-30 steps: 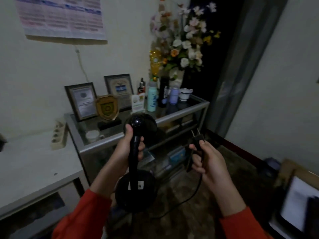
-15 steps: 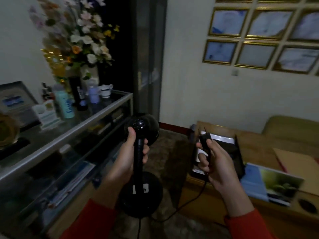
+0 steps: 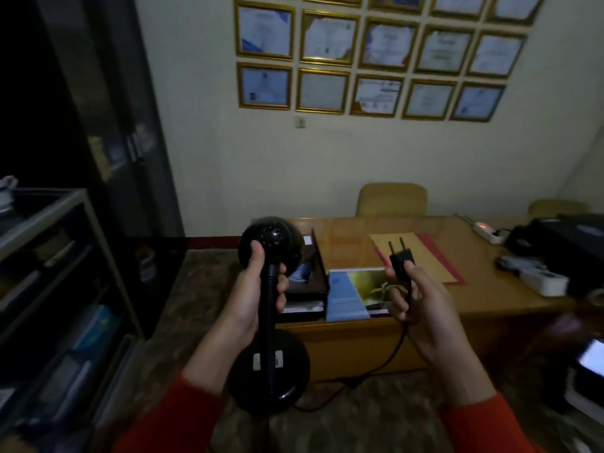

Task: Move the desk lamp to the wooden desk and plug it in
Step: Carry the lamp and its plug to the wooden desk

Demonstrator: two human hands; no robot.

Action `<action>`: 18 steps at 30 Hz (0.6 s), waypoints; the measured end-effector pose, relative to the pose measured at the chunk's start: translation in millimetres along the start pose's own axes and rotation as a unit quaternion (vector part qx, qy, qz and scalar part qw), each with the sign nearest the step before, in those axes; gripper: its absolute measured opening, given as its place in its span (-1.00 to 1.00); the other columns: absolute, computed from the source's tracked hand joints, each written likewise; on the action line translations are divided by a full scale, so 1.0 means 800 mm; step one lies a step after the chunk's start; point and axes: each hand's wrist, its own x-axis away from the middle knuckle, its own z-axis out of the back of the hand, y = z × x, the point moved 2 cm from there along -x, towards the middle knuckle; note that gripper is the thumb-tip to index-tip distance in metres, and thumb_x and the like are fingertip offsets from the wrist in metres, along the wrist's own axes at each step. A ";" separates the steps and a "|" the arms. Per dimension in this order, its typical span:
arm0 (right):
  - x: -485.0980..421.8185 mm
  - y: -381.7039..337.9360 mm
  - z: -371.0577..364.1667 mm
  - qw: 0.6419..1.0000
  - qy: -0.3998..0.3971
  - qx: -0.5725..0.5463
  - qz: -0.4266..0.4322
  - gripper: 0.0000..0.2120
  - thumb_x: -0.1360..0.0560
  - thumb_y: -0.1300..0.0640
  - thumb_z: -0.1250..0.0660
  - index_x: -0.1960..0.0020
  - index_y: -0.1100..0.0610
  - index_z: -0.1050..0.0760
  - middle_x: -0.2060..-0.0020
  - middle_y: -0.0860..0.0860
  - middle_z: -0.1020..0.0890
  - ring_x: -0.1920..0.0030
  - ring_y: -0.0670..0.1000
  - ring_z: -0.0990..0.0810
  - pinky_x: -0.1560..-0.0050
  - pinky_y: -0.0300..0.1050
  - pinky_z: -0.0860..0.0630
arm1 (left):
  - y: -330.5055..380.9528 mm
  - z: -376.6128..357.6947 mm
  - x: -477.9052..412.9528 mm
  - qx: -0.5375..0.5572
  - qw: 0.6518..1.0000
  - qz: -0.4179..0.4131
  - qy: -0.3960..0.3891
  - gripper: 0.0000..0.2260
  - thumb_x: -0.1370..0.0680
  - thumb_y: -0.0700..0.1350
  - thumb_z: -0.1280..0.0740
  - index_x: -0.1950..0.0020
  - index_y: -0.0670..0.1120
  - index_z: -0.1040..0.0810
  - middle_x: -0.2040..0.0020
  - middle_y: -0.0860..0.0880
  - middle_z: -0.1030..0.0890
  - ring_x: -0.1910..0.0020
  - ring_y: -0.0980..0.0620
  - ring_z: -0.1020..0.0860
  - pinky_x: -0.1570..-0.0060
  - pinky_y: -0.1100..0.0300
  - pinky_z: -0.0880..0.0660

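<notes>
I hold a black desk lamp (image 3: 269, 371) in the air, its round head up and its round base low. My left hand (image 3: 251, 295) grips the lamp's neck just under the head. My right hand (image 3: 415, 299) pinches the black two-pin plug (image 3: 401, 258), pins pointing up; its cord loops down to the lamp base. The wooden desk (image 3: 421, 325) stands straight ahead beyond both hands. A white power strip (image 3: 488, 231) with a red light lies at the desk's far right.
On the desk lie a black paper tray (image 3: 315, 289), a booklet (image 3: 354, 294), a tan envelope (image 3: 421, 256) and dark devices (image 3: 562, 243) at right. A glass cabinet (image 3: 58, 273) stands at left, a chair (image 3: 392, 199) behind the desk, framed certificates on the wall.
My view has swung right, from the glass cabinet with flowers to the wooden desk. Both hands keep the same hold on the lamp and plug.
</notes>
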 end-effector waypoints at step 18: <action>-0.099 -0.137 0.324 0.991 0.121 0.032 0.047 -0.88 -0.56 0.05 -0.20 0.04 0.07 -0.47 0.29 -0.07 -0.68 0.57 -0.11 -0.33 0.60 -0.30 -0.23 | -0.112 -0.323 -0.197 0.004 0.994 0.021 -0.111 -0.44 -0.35 0.41 -0.04 0.20 -0.07 -0.46 0.51 0.08 -0.43 0.56 0.09 -0.36 0.55 0.29 -0.36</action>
